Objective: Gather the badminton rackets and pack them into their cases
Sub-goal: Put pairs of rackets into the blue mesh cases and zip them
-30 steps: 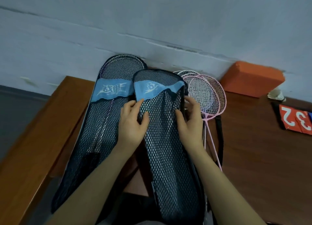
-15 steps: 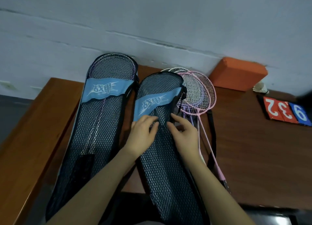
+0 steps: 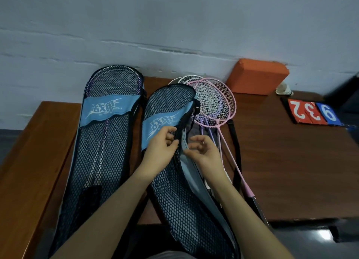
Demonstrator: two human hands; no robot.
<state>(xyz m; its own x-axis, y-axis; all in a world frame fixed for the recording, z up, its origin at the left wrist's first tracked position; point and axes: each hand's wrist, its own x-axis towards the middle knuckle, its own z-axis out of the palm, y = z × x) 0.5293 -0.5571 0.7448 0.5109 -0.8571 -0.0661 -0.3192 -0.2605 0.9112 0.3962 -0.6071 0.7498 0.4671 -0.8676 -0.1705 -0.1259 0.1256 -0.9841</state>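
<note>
Item: second mesh case [image 3: 174, 181], near centre of the table [image 3: 291, 171], edge being parted. Left hand [image 3: 161, 149] pinches the dark mesh flap; right hand [image 3: 204, 151], fingers curled, pinches the pale inner edge. Loose rackets [image 3: 211, 101] lie just right, heads far. Left case [image 3: 103, 142] already holds a racket. Advice: spread the opening wide and keep the flap lifted before feeding a racket in.
</note>
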